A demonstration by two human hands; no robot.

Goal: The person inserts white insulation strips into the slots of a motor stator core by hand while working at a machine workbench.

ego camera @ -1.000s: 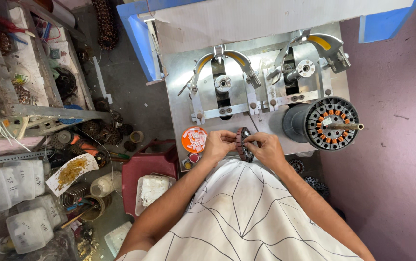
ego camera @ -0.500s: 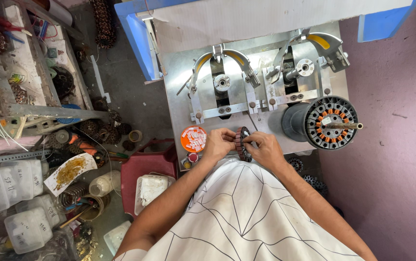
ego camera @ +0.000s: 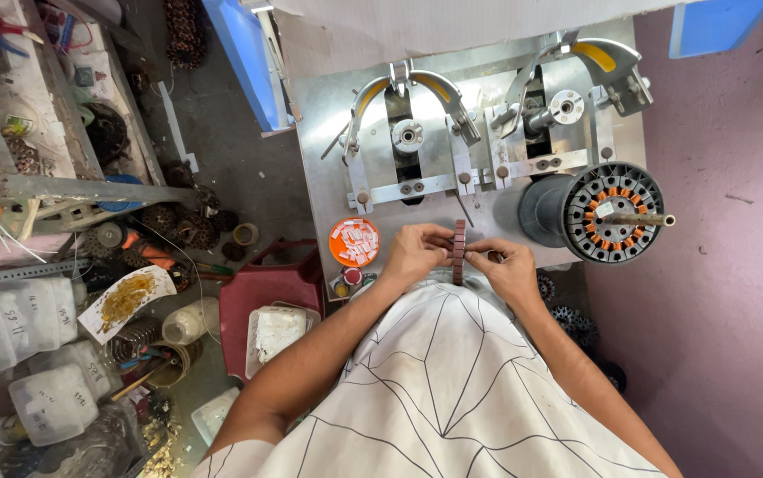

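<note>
Stator core [ego camera: 459, 251], small, dark reddish-brown, seen edge-on as a narrow upright stack, held between both hands just above the near edge of the metal work plate [ego camera: 328, 133]. Left hand [ego camera: 417, 252] closed on its left side, fingers curled with tips pressed to the core; right hand [ego camera: 510, 270] closed on the right side the same way, thumb and forefinger pinching it. Both forearms run down and outward over a white garment with thin dark lines [ego camera: 434, 389] (fills the lower middle of the view). Just left of the left hand: round orange dish [ego camera: 354, 242] holding small white slips, resting on the plate; below it two small buttons, one red [ego camera: 353, 276], detail too fine to tell more. Right of the right hand: large round stator on a dark drum [ego camera: 616, 212], orange-tipped slots in a ring, metal shaft pointing right. Behind the hands: two arched metal fixtures with yellow bands, left one [ego camera: 408, 106] and right one [ego camera: 576, 75], each over a round hub. Further left, on the floor: dark red stool [ego camera: 266, 292], white container [ego camera: 277, 329], paper with yellowish scraps [ego camera: 126, 299], translucent plastic tubs [ego camera: 9, 319], cluttered metal shelving [ego camera: 45, 186]. Pink wall [ego camera: 735, 265] at right.
</note>
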